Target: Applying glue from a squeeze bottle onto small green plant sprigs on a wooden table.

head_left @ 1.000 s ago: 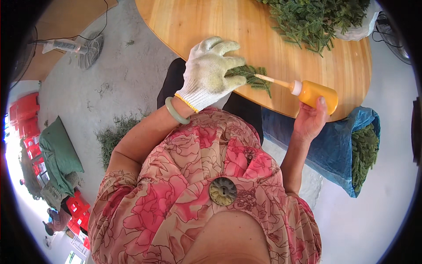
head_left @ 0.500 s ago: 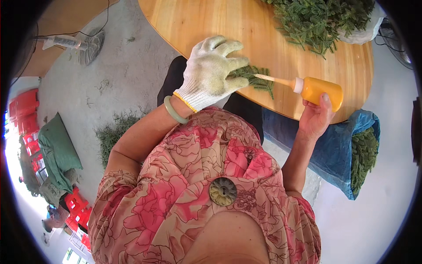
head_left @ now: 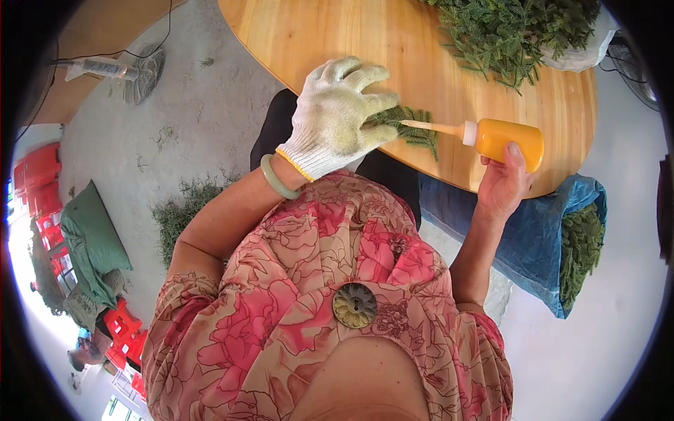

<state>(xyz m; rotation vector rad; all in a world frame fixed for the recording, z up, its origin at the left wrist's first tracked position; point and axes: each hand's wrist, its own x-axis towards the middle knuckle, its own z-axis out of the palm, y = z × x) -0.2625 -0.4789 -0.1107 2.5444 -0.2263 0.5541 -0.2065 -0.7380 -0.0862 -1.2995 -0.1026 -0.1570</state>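
My left hand [head_left: 340, 116] wears a whitish knit glove and is closed on a small green fir sprig [head_left: 421, 137], pinching it low over the table. The sprig's needled tips stick out to the right of the thumb and forefinger; its stem end is hidden by the glove. Bare, my right hand [head_left: 507, 181] grips an orange squeeze bottle [head_left: 511, 140] from below, holding it on its side. From its pale cap, a long tapered nozzle [head_left: 435, 127] points left, with its tip over the sprig close to the gloved fingers.
A pile of fir branches [head_left: 516, 35] lies on the wooden table [head_left: 337, 31] at the far right. A blue sack [head_left: 526, 259] of greenery stands at the table's right edge. Loose greenery [head_left: 186, 210] and a green sack [head_left: 95, 224] are at left, with red stools [head_left: 119, 319] behind.
My right hand has brought the bottle slightly left and up, so its nozzle tip reaches further over the sprig toward the glove. My left hand has stayed nearly still.
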